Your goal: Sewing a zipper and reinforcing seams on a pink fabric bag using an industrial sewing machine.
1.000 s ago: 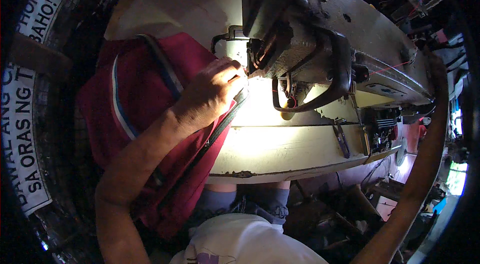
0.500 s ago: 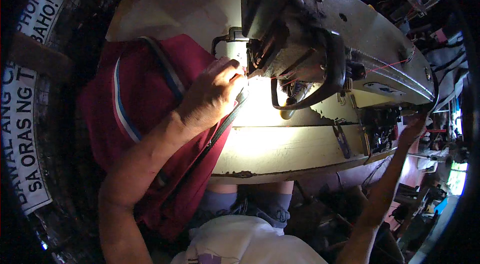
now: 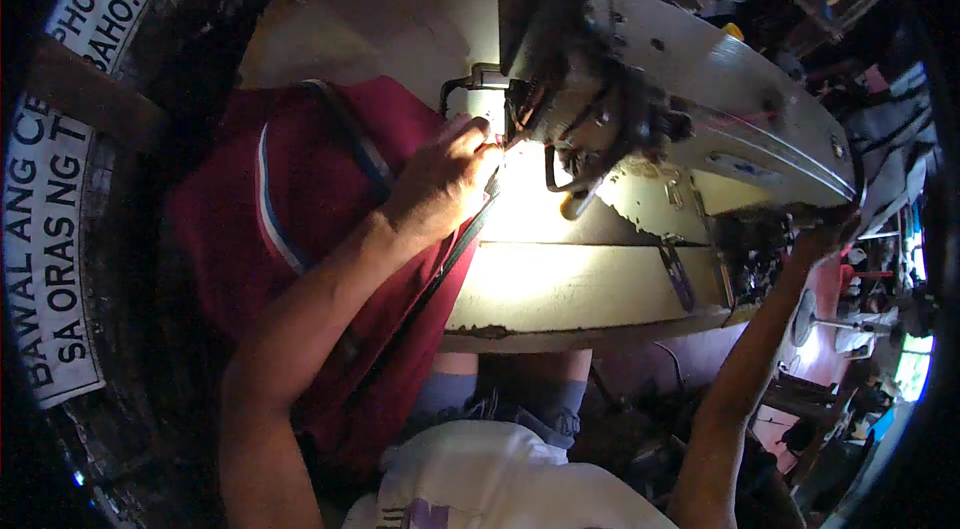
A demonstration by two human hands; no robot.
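Observation:
A sewing machine (image 3: 715, 49) stands on a pale, worn table (image 3: 590, 279). My left hand (image 3: 440, 184) lies just left of its needle area. The fingers are closed, pinching the edge of a maroon fabric piece (image 3: 350, 149) with dark and white-blue stripes. The fabric covers the table's left part and hangs over the front edge toward my lap. Far to the right, my right hand (image 3: 828, 237) reaches to the machine's right end, by its wheel. That hand is dark and its fingers are hidden. The machine's dark head hides the needle.
Thread snips (image 3: 677, 274) lie on the table right of the lit patch. A metal frame-like part (image 3: 490, 77) sits behind my left hand. White signs (image 3: 65, 259) hang at the far left. A fan (image 3: 805, 317) and clutter stand at the right.
The whole view has shifted a little. My left hand stays on the fabric beside the needle area, and my right hand stays at the machine's right end.

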